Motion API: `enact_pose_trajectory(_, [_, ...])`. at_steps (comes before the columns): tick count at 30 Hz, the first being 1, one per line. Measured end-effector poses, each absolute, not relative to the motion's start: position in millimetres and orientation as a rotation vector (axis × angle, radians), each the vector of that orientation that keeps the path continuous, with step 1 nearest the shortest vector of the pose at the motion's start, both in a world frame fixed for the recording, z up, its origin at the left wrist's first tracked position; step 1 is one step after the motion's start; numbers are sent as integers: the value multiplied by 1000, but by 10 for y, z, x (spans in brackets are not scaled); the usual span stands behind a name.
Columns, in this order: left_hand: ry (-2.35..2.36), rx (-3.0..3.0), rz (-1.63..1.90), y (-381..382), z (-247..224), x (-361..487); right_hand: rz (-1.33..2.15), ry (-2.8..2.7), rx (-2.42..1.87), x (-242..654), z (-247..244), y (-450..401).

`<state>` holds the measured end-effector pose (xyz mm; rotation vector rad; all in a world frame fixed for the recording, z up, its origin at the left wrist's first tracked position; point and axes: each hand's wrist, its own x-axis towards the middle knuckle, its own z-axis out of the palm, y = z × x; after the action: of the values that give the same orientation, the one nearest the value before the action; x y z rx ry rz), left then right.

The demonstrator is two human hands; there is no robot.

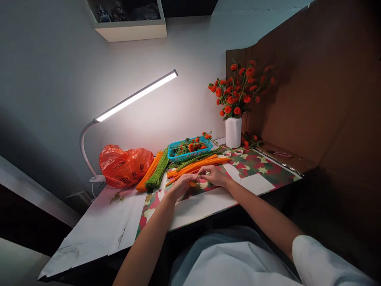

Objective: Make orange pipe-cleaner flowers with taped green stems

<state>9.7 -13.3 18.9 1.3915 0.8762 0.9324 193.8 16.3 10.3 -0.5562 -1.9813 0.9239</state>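
Both hands met over the counter (pixel 208 202). The left hand (pixel 181 186) pinched a small orange pompom (pixel 193 183) while the right hand (pixel 212 174) closed its fingertips on the piece, apparently steadying it for fine work. Orange and green stems (pixel 196 163) lay just beyond the hands, within easy reach.

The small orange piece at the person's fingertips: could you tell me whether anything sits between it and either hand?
Nothing visible does. The left hand and right hand both meet at the small orange piece, over the patterned mat. The pile of orange stems lies just behind them.
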Motion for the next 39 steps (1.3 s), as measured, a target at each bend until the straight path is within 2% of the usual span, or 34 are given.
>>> enact_pose_trajectory(3, [918, 1480, 920, -141, 192, 99, 1002, -1937, -561, 1926, 75, 186])
enact_pose_trajectory(10, [1231, 2355, 1220, -197, 169, 140, 947, -1902, -743, 1928, 47, 239])
enact_pose_trajectory(13, [1302, 2467, 1258, -200, 170, 165, 941, -1910, -754, 1931, 53, 246])
enact_pose_trajectory(18, [1250, 2227, 1216, -181, 181, 169, 944, -1892, -763, 1930, 68, 216])
enact_pose_trajectory(26, [955, 1254, 975, -122, 149, 189, 1042, -1899, -555, 1949, 66, 204])
enact_pose_trajectory(29, [960, 1187, 938, -130, 128, 208, 1067, -1893, -555, 1942, 78, 197])
enact_pose_trajectory(34, [1175, 1876, 1240, -197, 129, 225, 953, -1849, -740, 1920, 96, 204])
enact_pose_trajectory(39, [1319, 2375, 1339, -212, 124, 229, 909, -1851, -807, 1890, 22, 246])
